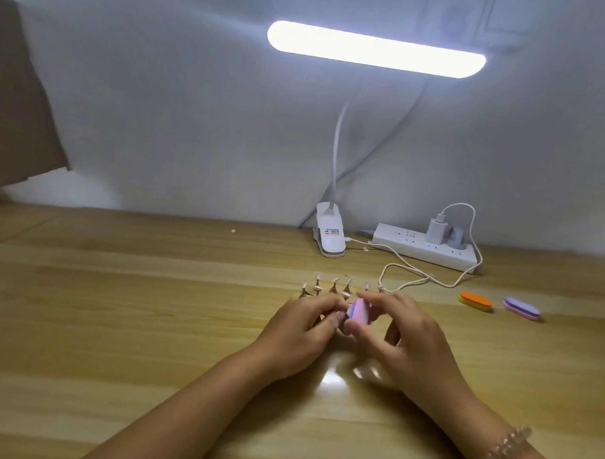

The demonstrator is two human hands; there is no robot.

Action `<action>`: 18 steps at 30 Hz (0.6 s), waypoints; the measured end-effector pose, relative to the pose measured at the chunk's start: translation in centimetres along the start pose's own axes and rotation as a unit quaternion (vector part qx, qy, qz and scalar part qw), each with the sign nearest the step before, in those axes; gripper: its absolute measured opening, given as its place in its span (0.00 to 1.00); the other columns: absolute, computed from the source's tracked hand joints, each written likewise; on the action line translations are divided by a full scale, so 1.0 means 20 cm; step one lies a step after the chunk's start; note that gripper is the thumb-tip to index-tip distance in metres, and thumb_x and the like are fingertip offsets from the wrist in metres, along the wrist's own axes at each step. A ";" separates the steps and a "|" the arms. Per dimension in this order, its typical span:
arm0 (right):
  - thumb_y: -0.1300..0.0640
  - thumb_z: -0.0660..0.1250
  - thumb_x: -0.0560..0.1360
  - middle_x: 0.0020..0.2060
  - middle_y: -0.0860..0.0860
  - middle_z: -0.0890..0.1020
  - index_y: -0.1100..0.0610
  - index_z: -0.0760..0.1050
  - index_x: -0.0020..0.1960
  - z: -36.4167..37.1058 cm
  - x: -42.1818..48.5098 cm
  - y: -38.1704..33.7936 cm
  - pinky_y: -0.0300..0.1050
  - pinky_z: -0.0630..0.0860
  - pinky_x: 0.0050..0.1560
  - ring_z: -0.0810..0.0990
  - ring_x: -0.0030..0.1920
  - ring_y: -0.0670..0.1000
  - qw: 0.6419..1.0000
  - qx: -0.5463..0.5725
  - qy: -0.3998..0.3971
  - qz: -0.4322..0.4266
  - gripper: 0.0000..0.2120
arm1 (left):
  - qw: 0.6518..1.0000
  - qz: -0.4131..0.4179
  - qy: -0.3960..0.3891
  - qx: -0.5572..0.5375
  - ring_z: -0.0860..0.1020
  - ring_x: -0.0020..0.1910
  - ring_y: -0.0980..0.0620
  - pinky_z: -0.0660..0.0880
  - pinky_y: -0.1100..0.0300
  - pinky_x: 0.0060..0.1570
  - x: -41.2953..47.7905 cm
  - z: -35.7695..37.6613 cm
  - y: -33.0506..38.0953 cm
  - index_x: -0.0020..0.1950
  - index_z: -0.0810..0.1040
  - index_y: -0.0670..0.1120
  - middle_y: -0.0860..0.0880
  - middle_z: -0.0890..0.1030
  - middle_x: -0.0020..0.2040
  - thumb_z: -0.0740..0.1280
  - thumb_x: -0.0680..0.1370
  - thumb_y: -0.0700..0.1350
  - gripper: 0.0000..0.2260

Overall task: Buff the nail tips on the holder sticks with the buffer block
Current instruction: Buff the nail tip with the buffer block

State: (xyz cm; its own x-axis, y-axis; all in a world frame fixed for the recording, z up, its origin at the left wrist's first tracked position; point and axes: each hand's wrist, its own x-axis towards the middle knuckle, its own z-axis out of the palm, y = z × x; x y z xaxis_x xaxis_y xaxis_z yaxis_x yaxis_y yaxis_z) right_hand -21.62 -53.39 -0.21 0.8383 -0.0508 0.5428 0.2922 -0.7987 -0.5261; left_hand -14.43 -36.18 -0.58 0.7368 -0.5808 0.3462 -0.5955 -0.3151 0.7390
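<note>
Several holder sticks with clear nail tips (333,286) stand in a row on the wooden table, just beyond my hands. My right hand (403,339) grips a pink and purple buffer block (359,311) between thumb and fingers. My left hand (301,329) has its fingers curled at the block's left end, pinching something small there; the held stick and its nail tip are mostly hidden by the fingers. Both hands meet at the middle of the table.
An orange and yellow buffer block (475,300) and a purple one (522,308) lie to the right. Behind stand a white clip lamp base (330,234), a power strip (427,247) with a charger, and a looping white cable (412,274). The lamp bar (376,50) glows above.
</note>
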 end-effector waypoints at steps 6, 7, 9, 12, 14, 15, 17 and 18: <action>0.45 0.70 0.71 0.45 0.40 0.77 0.49 0.78 0.61 -0.02 -0.01 -0.01 0.35 0.72 0.37 0.77 0.34 0.44 0.999 0.036 0.026 0.015 0.19 | 0.999 -0.016 0.008 -0.046 0.83 0.45 0.59 0.74 0.63 0.47 -0.01 0.01 0.01 0.54 0.77 0.45 0.54 0.85 0.45 0.60 0.84 0.40 0.07; 0.46 0.71 0.71 0.46 0.40 0.77 0.48 0.78 0.61 -0.01 -0.02 -0.02 0.40 0.75 0.37 0.76 0.32 0.46 0.999 0.033 0.018 0.004 0.19 | 0.999 -0.018 0.008 -0.046 0.83 0.46 0.58 0.75 0.58 0.49 -0.01 0.01 0.01 0.54 0.76 0.47 0.54 0.85 0.46 0.60 0.84 0.41 0.06; 0.48 0.73 0.72 0.46 0.40 0.77 0.47 0.77 0.61 -0.01 -0.02 -0.04 0.46 0.77 0.37 0.76 0.31 0.47 1.000 0.019 0.004 -0.019 0.19 | 0.999 -0.012 0.003 -0.030 0.81 0.45 0.56 0.76 0.49 0.48 -0.01 0.01 0.01 0.52 0.76 0.51 0.55 0.84 0.46 0.60 0.82 0.46 0.06; 0.43 0.70 0.72 0.45 0.41 0.77 0.47 0.78 0.60 -0.01 -0.01 -0.03 0.44 0.76 0.38 0.76 0.34 0.46 1.000 0.013 0.012 -0.017 0.18 | 1.000 -0.002 -0.010 -0.020 0.75 0.37 0.54 0.75 0.45 0.44 -0.01 0.00 0.02 0.49 0.77 0.52 0.57 0.80 0.41 0.61 0.81 0.48 0.06; 0.36 0.65 0.70 0.43 0.40 0.77 0.47 0.79 0.58 -0.02 0.00 -0.02 0.43 0.75 0.38 0.76 0.35 0.45 0.999 0.016 0.030 0.005 0.22 | 1.000 0.006 -0.014 -0.016 0.76 0.38 0.51 0.76 0.44 0.46 -0.01 0.00 0.02 0.48 0.78 0.53 0.58 0.80 0.41 0.62 0.81 0.47 0.06; 0.35 0.64 0.69 0.43 0.39 0.77 0.47 0.79 0.57 -0.02 0.00 -0.02 0.43 0.74 0.37 0.75 0.34 0.46 0.999 0.008 0.031 0.003 0.23 | 1.000 0.008 -0.013 -0.019 0.78 0.41 0.49 0.76 0.43 0.48 -0.01 0.00 0.03 0.48 0.78 0.53 0.57 0.81 0.43 0.62 0.81 0.47 0.06; 0.35 0.68 0.71 0.43 0.39 0.76 0.46 0.78 0.57 -0.01 -0.02 -0.04 0.43 0.75 0.35 0.74 0.32 0.46 0.999 -0.014 0.016 -0.026 0.20 | 0.999 0.007 -0.010 -0.035 0.80 0.48 0.44 0.74 0.42 0.52 -0.01 -0.01 0.03 0.51 0.80 0.48 0.52 0.83 0.47 0.60 0.79 0.48 0.10; 0.38 0.70 0.71 0.44 0.39 0.76 0.46 0.78 0.57 -0.01 -0.02 -0.04 0.44 0.75 0.34 0.74 0.31 0.46 0.999 -0.015 0.009 -0.036 0.19 | 0.999 0.008 -0.009 -0.042 0.80 0.50 0.44 0.74 0.41 0.53 -0.01 -0.01 0.03 0.53 0.81 0.45 0.49 0.84 0.49 0.60 0.79 0.47 0.12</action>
State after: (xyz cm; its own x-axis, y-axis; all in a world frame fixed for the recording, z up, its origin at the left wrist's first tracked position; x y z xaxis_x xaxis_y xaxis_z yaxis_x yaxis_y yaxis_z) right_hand -22.31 -52.76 0.12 0.8072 -0.0021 0.5903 0.3381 -0.8181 -0.4653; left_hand -14.91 -36.17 -0.03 0.7209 -0.5994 0.3478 -0.5772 -0.2415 0.7801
